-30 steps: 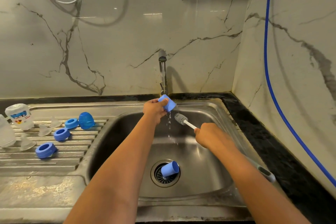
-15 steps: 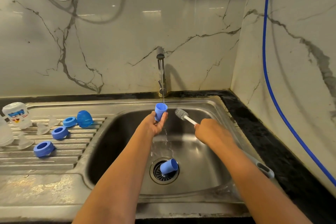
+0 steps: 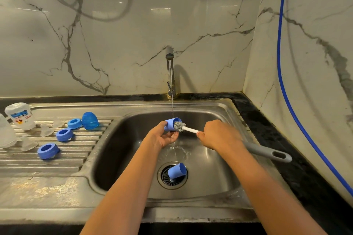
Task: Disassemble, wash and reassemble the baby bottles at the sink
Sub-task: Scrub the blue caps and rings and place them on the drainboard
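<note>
— Nearest?
— Just past the sink rim [image 3: 191, 213], a blue cap [image 3: 176, 171] on its side on the drain [image 3: 164, 180].
— Then?
— Left hand [image 3: 164, 137]: fingers curled round a second cap [image 3: 170, 125], mouth turned right, under the thin water stream [image 3: 172, 107]. Right hand [image 3: 217, 135]: clamped on a brush [image 3: 179, 126], bristle head partly inside that mouth, grey handle jutting over the right rim.
— Around?
— Left, on the drainboard [image 3: 76, 158]: three rings [image 3: 47, 150], a dome [image 3: 90, 120], clear teats [image 3: 44, 129], a bottle [image 3: 19, 115]. Farther back, the tap [image 3: 169, 74]; on the right wall, a blue hose [image 3: 278, 70].

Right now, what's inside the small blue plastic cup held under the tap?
Head of the grey bristled brush sits in the blue cup's mouth; inner base hidden behind bristles.
</note>
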`<move>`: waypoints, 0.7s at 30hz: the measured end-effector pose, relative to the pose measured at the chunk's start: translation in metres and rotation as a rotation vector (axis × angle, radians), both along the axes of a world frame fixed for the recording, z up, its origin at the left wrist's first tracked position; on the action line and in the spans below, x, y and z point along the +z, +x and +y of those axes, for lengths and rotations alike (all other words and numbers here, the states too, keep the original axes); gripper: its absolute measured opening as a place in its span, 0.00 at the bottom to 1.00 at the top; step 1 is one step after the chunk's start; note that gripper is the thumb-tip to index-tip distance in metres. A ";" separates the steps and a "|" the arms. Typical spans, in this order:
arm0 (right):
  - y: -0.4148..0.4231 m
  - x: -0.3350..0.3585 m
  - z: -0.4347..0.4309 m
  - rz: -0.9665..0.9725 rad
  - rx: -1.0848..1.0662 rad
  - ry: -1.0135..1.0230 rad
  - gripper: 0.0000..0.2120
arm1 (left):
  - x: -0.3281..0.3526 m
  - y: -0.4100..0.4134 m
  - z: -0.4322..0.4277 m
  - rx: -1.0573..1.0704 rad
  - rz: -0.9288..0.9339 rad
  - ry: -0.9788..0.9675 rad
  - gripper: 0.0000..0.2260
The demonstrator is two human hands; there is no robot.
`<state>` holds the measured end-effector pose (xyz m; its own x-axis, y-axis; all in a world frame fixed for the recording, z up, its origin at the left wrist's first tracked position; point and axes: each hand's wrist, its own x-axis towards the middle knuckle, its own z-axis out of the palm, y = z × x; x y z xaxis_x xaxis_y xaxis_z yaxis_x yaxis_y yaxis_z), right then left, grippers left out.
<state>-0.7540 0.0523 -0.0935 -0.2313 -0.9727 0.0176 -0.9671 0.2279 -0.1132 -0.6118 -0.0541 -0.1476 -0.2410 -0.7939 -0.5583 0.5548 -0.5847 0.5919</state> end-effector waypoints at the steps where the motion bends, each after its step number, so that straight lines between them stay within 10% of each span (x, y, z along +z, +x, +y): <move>1: 0.002 0.001 0.001 0.024 0.014 -0.005 0.14 | 0.000 -0.001 0.003 -0.020 -0.029 -0.017 0.09; 21: 0.008 -0.001 0.000 -0.125 0.011 0.116 0.18 | 0.006 0.013 0.035 0.073 -0.234 -0.056 0.08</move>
<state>-0.7458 0.0523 -0.0947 -0.2138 -0.9690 -0.1235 -0.9497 0.2359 -0.2062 -0.5989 -0.0192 -0.1421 -0.0513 -0.8354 -0.5472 0.4382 -0.5112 0.7394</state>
